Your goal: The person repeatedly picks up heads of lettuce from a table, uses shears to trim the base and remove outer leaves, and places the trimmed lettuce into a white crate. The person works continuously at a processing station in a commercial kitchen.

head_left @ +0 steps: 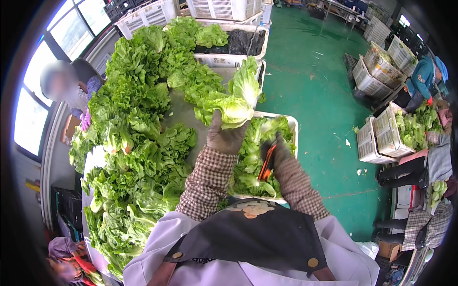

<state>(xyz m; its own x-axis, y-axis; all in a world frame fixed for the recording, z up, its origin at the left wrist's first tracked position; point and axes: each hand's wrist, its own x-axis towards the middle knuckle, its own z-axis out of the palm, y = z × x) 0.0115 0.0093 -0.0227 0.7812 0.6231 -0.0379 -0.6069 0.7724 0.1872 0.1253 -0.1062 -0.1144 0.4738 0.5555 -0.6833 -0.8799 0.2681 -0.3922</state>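
Far left, the pink-gloved hand (85,120) of a co-worker is kinda tucked up against a massive heap of leaf lettuce (138,119), which is piled all over the metal desk (183,117). Next along, a pale-hearted lettuce head (236,110) is being held up, cupped from below by the gloved left hand (225,137), which is curled only partway around it. Just right of that, more lettuce is packed into a white plastic crate (296,138). Over the crate, an orange-and-black hand tool (268,163) is gripped by the gloved right hand (278,150), fingers closed but pretty blurred; the tool's exact type can't be made out. Past the green floor (324,157), lettuce-filled crates (389,131) are lined up beside a blue-clad worker (422,78).
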